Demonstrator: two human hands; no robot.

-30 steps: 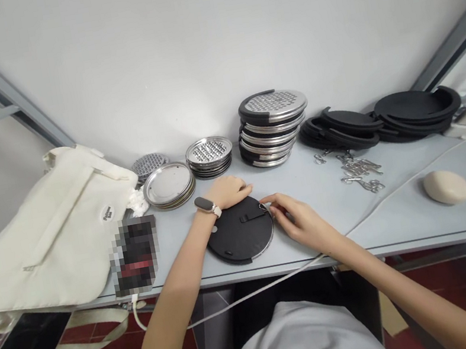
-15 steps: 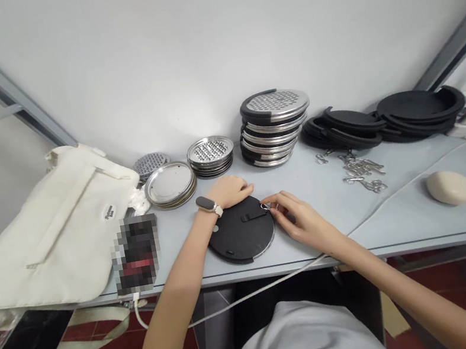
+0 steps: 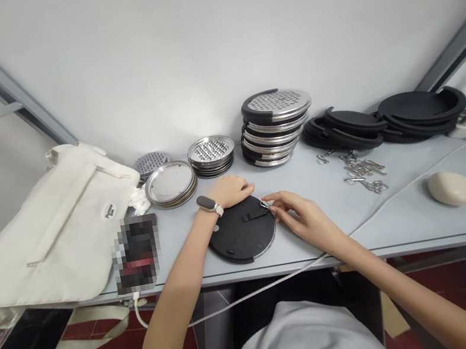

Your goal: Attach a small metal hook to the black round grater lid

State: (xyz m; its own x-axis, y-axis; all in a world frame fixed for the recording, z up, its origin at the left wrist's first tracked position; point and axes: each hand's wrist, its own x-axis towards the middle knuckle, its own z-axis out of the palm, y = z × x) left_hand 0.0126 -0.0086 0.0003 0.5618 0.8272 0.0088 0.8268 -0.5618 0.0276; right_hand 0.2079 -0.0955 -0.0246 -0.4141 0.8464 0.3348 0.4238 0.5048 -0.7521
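Observation:
A round black disc with a thin metal rim lies flat near the table's front edge, a narrow black strap on its upper face. Over its far edge rests my left hand, fingers extended to the right and partly hidden, wearing a wristwatch. At the disc's right edge, my right hand pinches a small silver metal hook between thumb and forefinger, close to the strap's end. My fingers cover part of the hook, so I cannot tell whether it is joined to the strap.
Behind the disc stand metal grater plates, plain metal discs and stacked graters with black rims. Black round holders, loose metal hooks and a beige rounded object lie rightward. A white bag sits left; a white cable crosses the front edge.
My right hand has shifted slightly and turned at the disc's edge, still pinching the metal hook, which shows at a different angle. My left hand and the disc stay in place.

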